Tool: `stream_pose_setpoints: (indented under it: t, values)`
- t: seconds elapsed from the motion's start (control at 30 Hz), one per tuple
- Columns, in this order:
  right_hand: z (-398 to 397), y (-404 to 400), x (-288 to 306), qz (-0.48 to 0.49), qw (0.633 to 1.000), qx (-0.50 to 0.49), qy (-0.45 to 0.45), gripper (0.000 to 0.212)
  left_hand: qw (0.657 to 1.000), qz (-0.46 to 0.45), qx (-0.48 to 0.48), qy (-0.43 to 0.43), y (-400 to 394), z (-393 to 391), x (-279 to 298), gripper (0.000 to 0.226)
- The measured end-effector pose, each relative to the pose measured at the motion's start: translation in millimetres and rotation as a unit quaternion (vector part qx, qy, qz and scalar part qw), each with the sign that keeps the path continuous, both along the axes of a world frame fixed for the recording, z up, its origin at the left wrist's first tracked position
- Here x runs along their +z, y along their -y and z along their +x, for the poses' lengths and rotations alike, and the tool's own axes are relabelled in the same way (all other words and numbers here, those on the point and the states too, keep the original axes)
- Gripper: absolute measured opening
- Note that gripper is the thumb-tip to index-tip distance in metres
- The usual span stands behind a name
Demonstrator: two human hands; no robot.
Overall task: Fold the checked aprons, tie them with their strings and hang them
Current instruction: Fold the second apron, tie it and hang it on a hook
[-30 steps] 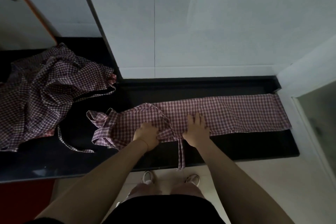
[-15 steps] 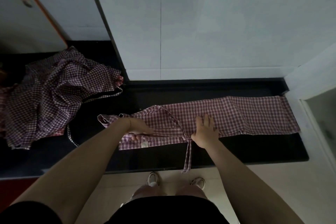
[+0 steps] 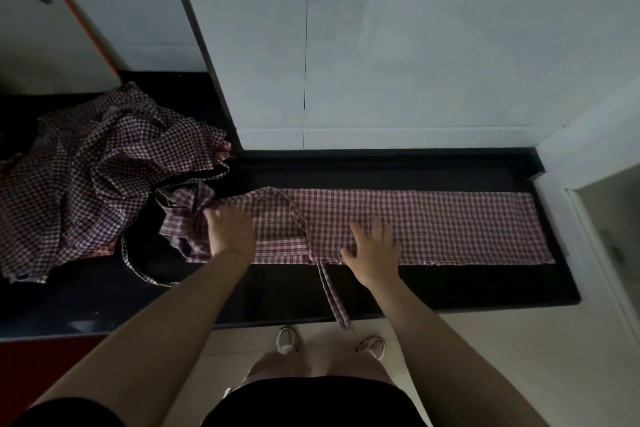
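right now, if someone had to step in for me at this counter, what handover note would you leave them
Left hand: flat, fingers straight, pressing the bunched left end of the folded apron.
Right hand: open, spread on the strip's near edge, by the apron string that hangs over the counter edge.
Things: the folded apron lies as a long narrow strip along the counter. The pile of unfolded aprons sits crumpled to the left.
Done: one apron folded lengthwise.
Left: fold it shorter, tie it with its strings, hang it, then do the pile.
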State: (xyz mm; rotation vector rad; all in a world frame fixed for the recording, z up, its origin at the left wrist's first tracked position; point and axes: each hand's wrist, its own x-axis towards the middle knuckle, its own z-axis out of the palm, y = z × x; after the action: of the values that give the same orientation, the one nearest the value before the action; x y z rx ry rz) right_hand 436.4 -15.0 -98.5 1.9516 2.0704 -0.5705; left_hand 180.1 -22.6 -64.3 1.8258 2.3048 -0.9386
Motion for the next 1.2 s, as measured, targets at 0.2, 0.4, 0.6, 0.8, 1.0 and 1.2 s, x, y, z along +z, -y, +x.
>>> stream_pose_setpoints:
  t: [0.2,0.4,0.6,0.8,1.0,1.2]
  values:
    - [7.1,7.4,-1.9,-0.03,0.999,-0.011,0.015,0.076,0.96,0.05,-0.07,0.266,10.4,52.3,-20.7,0.049]
    - [46.4,-10.1,9.0,-0.071,0.994,-0.075,0.038,0.082,0.977,0.034,-0.053,0.203,20.9,41.9,-24.6,0.054]
    - [0.6,-20.8,22.3,0.015,1.0,-0.014,0.007,0.058,0.983,0.04,-0.046,0.173,24.1,22.8,-18.2,0.053]
    - [-56.7,-0.4,9.6,-0.032,0.997,0.07,0.03,0.084,0.995,0.008,0.028,0.096,26.8,-35.0,-9.3,0.051]
    - [-77.6,-20.3,15.2,-0.001,0.996,0.054,0.073,0.1,0.94,0.233,0.103,0.227,33.7,-76.2,-6.4,0.063]
    - [-135.1,11.7,19.8,0.056,0.975,0.194,-0.088,0.016,0.821,0.175,0.395,0.372,49.6,-104.4,-11.0,0.073]
